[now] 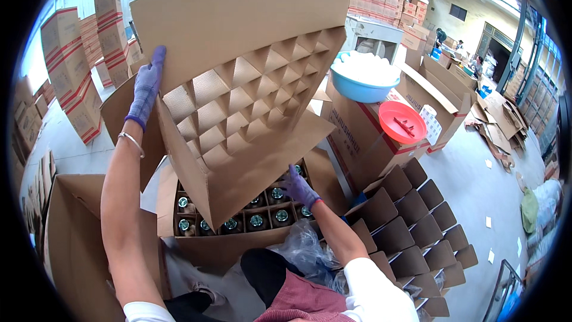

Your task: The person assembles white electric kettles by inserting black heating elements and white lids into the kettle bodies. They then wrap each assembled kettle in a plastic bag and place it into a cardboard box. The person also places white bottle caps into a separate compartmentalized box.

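A large cardboard box is tipped up over a lower carton, its open side toward me. A cardboard divider grid fills its inside. My left hand, in a purple glove, is closed on the box's left edge. Beneath it, the lower carton holds several dark bottles with shiny tops, standing in divider cells; the box's flap hides some of them. My right hand, also gloved, is just beside the tilted box's lower flap above the bottles, its fingers apart. I cannot tell whether it touches the flap.
At the right, a light blue basin of white items and a red basin sit on a carton. Folded-open dividers stand near my right arm. An open box is at my left. Tall carton stacks stand behind.
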Demonstrator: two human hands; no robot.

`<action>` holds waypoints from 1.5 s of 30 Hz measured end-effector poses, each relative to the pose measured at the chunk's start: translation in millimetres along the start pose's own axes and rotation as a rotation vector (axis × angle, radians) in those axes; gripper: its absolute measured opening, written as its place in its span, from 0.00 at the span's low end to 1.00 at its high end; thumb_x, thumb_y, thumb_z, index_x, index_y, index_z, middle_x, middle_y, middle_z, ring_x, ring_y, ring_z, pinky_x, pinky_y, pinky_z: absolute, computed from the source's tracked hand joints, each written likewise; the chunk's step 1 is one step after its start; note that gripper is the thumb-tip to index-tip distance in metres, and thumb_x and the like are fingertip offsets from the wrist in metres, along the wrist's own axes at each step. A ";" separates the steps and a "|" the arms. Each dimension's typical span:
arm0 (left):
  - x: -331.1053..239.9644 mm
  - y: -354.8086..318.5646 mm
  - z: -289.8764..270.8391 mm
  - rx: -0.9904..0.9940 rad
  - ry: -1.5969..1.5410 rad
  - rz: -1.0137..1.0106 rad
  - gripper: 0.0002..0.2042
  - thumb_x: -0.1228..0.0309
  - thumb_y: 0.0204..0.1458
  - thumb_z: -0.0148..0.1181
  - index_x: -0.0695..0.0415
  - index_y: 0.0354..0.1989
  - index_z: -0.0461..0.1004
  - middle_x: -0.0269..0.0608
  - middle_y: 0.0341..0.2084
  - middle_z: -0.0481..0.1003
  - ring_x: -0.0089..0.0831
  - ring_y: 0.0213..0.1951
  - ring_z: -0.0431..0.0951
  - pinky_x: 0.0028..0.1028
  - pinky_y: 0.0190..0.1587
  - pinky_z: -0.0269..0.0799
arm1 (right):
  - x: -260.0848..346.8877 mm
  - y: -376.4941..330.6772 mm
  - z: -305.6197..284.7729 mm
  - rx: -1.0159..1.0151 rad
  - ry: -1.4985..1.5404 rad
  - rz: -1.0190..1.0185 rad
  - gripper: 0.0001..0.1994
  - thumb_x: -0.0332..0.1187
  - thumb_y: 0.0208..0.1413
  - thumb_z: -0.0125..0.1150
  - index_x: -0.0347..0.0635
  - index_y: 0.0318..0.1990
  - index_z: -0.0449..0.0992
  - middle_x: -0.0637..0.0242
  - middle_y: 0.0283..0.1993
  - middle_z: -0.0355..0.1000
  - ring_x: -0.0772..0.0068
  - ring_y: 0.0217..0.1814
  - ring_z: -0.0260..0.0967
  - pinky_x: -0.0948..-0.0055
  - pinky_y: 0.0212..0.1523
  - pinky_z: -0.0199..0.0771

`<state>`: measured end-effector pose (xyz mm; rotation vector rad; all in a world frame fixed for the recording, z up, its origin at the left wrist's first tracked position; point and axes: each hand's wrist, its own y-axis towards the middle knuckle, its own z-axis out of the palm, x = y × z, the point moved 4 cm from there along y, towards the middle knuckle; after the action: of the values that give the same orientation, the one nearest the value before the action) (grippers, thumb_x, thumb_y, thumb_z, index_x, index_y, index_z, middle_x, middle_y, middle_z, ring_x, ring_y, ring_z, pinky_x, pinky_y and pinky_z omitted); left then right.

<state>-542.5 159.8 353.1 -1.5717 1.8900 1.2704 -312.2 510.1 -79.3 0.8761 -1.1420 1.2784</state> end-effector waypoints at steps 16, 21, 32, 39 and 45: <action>15.3 -21.4 -6.2 -0.081 -0.247 0.058 0.45 0.30 0.53 0.46 0.72 0.45 0.77 0.54 0.38 0.80 0.38 0.45 0.77 0.34 0.52 0.68 | -2.8 92.7 26.9 -0.470 0.436 -0.342 0.29 0.31 0.55 0.64 0.52 0.63 0.59 0.61 0.53 0.71 0.57 0.50 0.74 0.53 0.43 0.85; 32.8 -22.9 -31.5 -0.069 -0.279 -0.027 0.45 0.31 0.52 0.50 0.72 0.46 0.77 0.50 0.40 0.79 0.33 0.44 0.76 0.31 0.51 0.69 | 13.8 75.7 62.4 -0.173 0.710 -0.162 0.25 0.22 0.57 0.58 0.52 0.61 0.61 0.57 0.52 0.71 0.52 0.54 0.72 0.51 0.42 0.84; -10.7 -95.7 -30.7 0.157 -0.417 0.045 0.38 0.37 0.57 0.52 0.71 0.39 0.79 0.45 0.31 0.80 0.28 0.36 0.75 0.32 0.44 0.71 | 29.3 -47.8 70.3 -0.192 0.597 0.290 0.24 0.42 0.57 0.62 0.42 0.57 0.66 0.53 0.53 0.70 0.54 0.52 0.72 0.53 0.46 0.79; 18.0 -160.5 -72.7 0.106 -0.291 0.122 0.32 0.42 0.60 0.50 0.67 0.32 0.80 0.31 0.22 0.76 0.18 0.25 0.67 0.27 0.29 0.66 | 21.3 -89.8 116.5 -0.302 0.334 -0.008 0.15 0.30 0.56 0.61 0.35 0.50 0.71 0.59 0.45 0.73 0.65 0.45 0.74 0.65 0.41 0.78; 8.4 -165.8 -102.7 0.010 -0.513 0.196 0.25 0.46 0.64 0.48 0.59 0.39 0.79 0.21 0.20 0.67 0.11 0.20 0.58 0.19 0.22 0.53 | 76.6 -177.1 99.4 -0.317 0.209 -0.236 0.13 0.34 0.56 0.64 0.36 0.45 0.75 0.68 0.39 0.74 0.77 0.36 0.70 0.76 0.33 0.70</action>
<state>-367.0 76.4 334.5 -0.9441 1.7310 1.5604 -157.5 412.3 37.4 0.6048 -1.0075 0.9394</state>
